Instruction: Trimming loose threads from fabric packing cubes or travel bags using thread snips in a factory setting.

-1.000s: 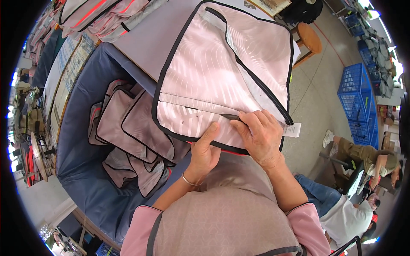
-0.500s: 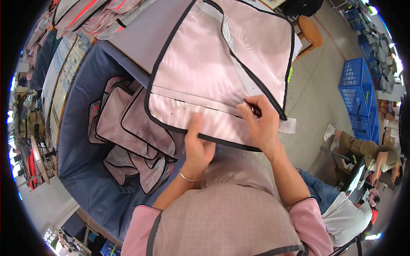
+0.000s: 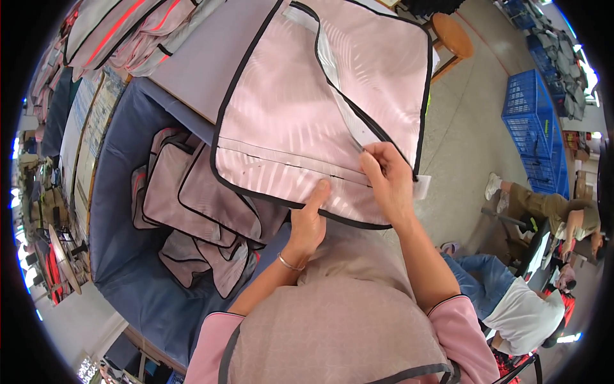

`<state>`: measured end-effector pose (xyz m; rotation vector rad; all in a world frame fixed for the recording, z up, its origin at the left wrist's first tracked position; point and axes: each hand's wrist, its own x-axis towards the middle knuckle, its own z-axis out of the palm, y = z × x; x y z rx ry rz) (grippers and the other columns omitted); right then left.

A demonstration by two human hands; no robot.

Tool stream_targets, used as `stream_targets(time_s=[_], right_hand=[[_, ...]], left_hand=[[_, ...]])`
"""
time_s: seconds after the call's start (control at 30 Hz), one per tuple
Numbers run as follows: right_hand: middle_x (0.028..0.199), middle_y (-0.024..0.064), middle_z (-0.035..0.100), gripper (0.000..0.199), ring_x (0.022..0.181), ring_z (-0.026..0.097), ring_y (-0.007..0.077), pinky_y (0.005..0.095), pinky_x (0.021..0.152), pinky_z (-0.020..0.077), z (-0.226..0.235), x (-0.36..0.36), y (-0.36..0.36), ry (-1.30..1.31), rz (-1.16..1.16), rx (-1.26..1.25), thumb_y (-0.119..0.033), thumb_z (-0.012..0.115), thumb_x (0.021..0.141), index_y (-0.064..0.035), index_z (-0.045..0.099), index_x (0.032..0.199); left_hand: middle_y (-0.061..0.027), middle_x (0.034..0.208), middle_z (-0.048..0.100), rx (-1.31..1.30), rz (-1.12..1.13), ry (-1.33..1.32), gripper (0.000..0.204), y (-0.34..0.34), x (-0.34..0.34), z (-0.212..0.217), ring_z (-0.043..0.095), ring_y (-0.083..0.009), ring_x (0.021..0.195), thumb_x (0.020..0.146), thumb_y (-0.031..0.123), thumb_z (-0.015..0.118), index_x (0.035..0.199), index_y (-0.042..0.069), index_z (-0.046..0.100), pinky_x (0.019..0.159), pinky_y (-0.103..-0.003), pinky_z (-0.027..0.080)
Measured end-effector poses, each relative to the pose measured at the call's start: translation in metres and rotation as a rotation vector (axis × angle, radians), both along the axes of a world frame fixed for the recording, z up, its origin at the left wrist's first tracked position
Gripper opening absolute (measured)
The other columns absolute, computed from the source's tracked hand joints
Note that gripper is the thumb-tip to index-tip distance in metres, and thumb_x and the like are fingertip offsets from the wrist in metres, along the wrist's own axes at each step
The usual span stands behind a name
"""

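Pink patterned fabric panel (image 3: 275, 105), black-bound edges, diagonal black-trimmed strip (image 3: 327, 61); spread, overlapping grey tabletop (image 3: 204, 67).

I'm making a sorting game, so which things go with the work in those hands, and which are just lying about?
With the work:
- pink panel with black edging
- left hand, thumb on the panel
- right hand, at the panel
- probably the similar pink pieces in the blue fabric bin

Just about:
- wooden stool
- blue crates
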<state>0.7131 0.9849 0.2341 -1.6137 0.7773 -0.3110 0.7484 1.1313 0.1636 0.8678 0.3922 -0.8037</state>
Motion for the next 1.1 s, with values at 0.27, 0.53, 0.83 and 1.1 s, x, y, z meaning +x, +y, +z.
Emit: stream_targets(time_s=[0.27,0.53,0.83,1.1], right_hand=[[0.075,0.0075,0.062,0.023,0.068,0.06,0.0258,0.0357,0.066,0.0493,0.044,-0.026,0.002,-0.037,0.228,-0.913,-0.015,0.074,0.075,-0.005,0.062,0.091],[0.076,0.0057,0.063,0.022,0.07,0.061,0.0253,0.0379,0.073,0.0509,0.049,-0.025,0.0,-0.045,0.262,-1.015,-0.021,0.072,0.076,-0.0061,0.063,0.089],[0.074,0.0057,0.061,0.021,0.07,0.06,0.0253,0.0352,0.069,0.0503,0.044,-0.025,-0.001,-0.055,0.243,-1.126,-0.021,0.072,0.076,-0.0066,0.063,0.089],[0.074,0.0069,0.06,0.02,0.069,0.059,0.026,0.0357,0.063,0.0475,0.052,-0.024,-0.001,-0.009,0.233,-0.993,-0.019,0.073,0.074,-0.006,0.063,0.086]], left_hand=[[-0.0056,0.115,0.06,-0.026,-0.05,-0.196,0.037,-0.01,0.003,0.056,0.054,-0.0133,0.103,0.09,0.023,0.064,0.115,-0.003,0.059,0.091,-0.026,0.041],[-0.005,0.113,0.06,-0.105,0.007,-0.164,0.036,-0.016,0.003,0.062,0.054,-0.0126,0.102,0.087,0.022,0.067,0.114,-0.001,0.06,0.091,-0.025,0.041],[-0.0054,0.114,0.06,-0.138,0.047,-0.126,0.033,-0.018,0.0,0.065,0.055,-0.0129,0.102,0.088,0.016,0.067,0.115,0.0,0.059,0.091,-0.026,0.043],[-0.0056,0.113,0.06,-0.119,0.043,-0.135,0.032,-0.019,-0.001,0.066,0.055,-0.0126,0.101,0.088,0.015,0.067,0.114,0.0,0.059,0.09,-0.026,0.044]])
